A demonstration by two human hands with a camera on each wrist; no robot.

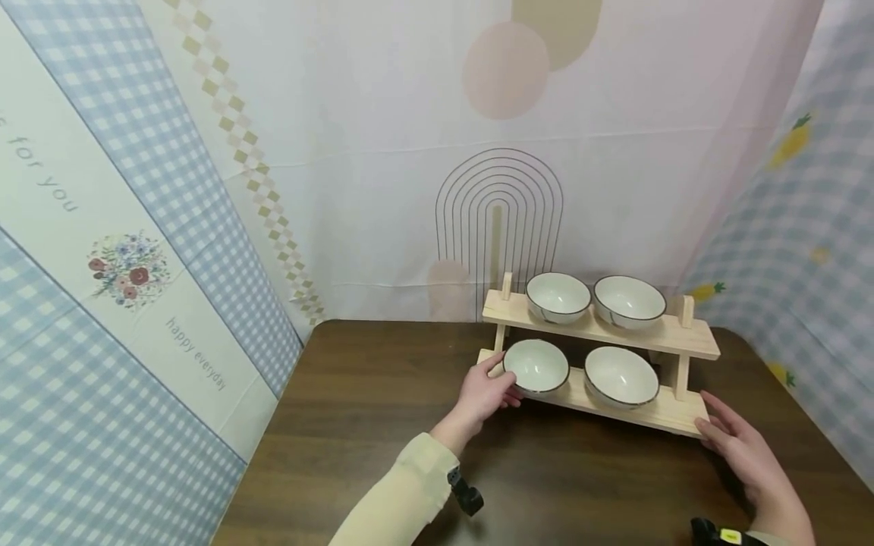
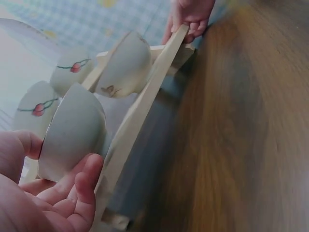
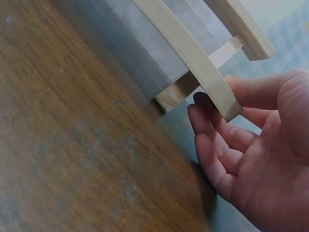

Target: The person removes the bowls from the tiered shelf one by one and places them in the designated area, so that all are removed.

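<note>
A two-tier wooden rack (image 1: 672,413) stands aslant on the table with two white, dark-rimmed bowls on each tier. At the lower tier's left end, my left hand (image 1: 483,390) holds the front-left bowl (image 1: 538,365). In the left wrist view its thumb meets that bowl's rim, while curled fingers (image 2: 86,186) lie against the lower side, close to the board. My right hand (image 1: 743,447) grips the lower board's right end, thumb above and fingers (image 3: 212,154) beneath. The front-right bowl (image 1: 621,376) and the upper bowls (image 1: 558,297) are untouched.
Dark wooden table (image 1: 355,409) extends left and forward of the rack. A patterned cloth (image 1: 382,220) hangs close behind it. Checked cloths rise at both sides, the right one (image 1: 806,318) nearer the rack. Upright pegs (image 1: 507,286) stick up from the top board.
</note>
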